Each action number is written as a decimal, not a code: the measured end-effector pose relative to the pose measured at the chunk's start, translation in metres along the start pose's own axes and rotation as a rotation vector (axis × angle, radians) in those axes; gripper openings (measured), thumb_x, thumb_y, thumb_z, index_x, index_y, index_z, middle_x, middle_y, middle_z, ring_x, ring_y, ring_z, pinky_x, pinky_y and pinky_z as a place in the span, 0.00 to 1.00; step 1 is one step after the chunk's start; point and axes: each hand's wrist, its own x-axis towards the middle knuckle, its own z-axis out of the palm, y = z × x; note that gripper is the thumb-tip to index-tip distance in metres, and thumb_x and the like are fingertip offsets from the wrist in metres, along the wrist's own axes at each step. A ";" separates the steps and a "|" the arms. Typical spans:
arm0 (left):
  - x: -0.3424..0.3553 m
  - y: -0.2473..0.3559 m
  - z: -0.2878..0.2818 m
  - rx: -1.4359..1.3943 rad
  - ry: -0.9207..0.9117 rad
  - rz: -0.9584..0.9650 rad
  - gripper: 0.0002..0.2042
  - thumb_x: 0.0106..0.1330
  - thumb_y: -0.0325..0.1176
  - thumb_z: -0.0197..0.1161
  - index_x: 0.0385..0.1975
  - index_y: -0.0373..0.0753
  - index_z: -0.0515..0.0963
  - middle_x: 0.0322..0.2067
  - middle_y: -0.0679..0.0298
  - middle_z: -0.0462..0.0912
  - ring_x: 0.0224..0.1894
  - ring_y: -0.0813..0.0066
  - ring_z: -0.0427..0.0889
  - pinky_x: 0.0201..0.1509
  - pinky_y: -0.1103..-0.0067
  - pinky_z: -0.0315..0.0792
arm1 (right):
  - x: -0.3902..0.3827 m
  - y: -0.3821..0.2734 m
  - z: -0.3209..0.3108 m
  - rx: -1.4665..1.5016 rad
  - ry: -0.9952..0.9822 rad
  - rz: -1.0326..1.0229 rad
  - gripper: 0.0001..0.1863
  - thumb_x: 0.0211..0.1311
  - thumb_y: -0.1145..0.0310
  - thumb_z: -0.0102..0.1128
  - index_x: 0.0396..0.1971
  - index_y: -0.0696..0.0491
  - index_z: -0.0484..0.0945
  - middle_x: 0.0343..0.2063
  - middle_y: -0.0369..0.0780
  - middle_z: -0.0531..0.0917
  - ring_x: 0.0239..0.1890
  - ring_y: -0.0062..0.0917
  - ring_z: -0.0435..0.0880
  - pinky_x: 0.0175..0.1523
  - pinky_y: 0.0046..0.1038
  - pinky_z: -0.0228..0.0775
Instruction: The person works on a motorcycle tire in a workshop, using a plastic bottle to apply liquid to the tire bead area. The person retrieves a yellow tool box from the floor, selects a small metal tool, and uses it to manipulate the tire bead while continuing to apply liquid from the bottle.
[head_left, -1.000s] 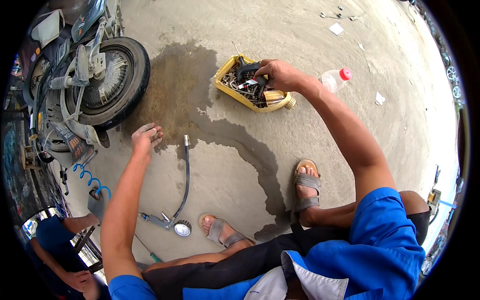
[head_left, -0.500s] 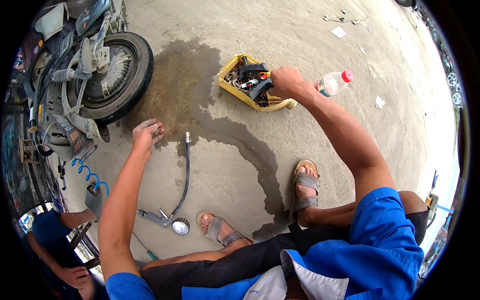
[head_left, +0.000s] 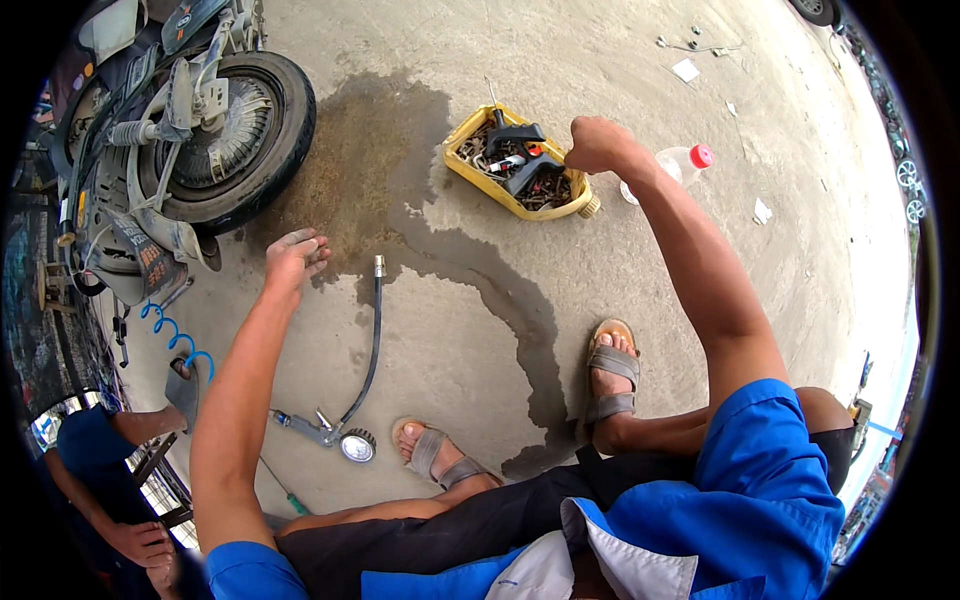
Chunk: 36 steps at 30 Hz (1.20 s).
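Note:
My right hand (head_left: 602, 146) is closed, its knuckles up, beside the right rim of a yellow tray (head_left: 470, 187) that looks like a cut-open plastic jug. What its fingers hold, if anything, is hidden. Inside the tray lie many small bolts, a black-handled tool (head_left: 516, 134) with a thin shaft sticking up, a second black handle (head_left: 530, 174), and a small red-and-white piece. Over the ground near the motorbike wheel (head_left: 285, 150) hovers my left hand (head_left: 297, 258), fingers loosely bent and apart, tips smudged grey, nothing in them. Below it lies a tyre inflator gauge (head_left: 357, 445) with a black hose.
A clear bottle with a red cap (head_left: 702, 156) lies beyond my right forearm. The motorbike fills the upper left, near a wet patch (head_left: 350, 150). A green-handled screwdriver (head_left: 297, 503) lies by my left arm. Another person's hands (head_left: 145, 545) show at lower left; a blue coiled hose (head_left: 178, 340) runs nearby.
My right hand has moved off the black handle to the tray's right side, still closed. The left hand stays in place. The whole view has shifted slightly.

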 end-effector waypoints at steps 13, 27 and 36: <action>-0.006 0.003 0.001 0.017 0.013 0.011 0.19 0.62 0.25 0.57 0.53 0.26 0.68 0.40 0.55 0.81 0.38 0.69 0.81 0.46 0.73 0.76 | -0.007 -0.020 0.007 -0.089 0.084 -0.056 0.16 0.46 0.68 0.58 0.36 0.57 0.83 0.36 0.49 0.84 0.41 0.42 0.84 0.44 0.37 0.77; -0.008 -0.001 -0.018 0.014 -0.012 0.030 0.17 0.61 0.25 0.58 0.51 0.30 0.70 0.40 0.56 0.81 0.39 0.68 0.82 0.45 0.71 0.77 | -0.020 -0.071 0.017 0.013 0.116 -0.144 0.15 0.49 0.62 0.61 0.33 0.57 0.82 0.35 0.49 0.84 0.40 0.41 0.84 0.45 0.39 0.76; -0.025 0.003 -0.027 0.014 0.021 0.034 0.15 0.61 0.24 0.58 0.49 0.30 0.71 0.40 0.56 0.82 0.38 0.68 0.83 0.43 0.72 0.77 | -0.037 -0.127 0.039 0.014 0.156 -0.364 0.18 0.49 0.59 0.64 0.30 0.61 0.81 0.31 0.52 0.84 0.37 0.44 0.84 0.42 0.40 0.76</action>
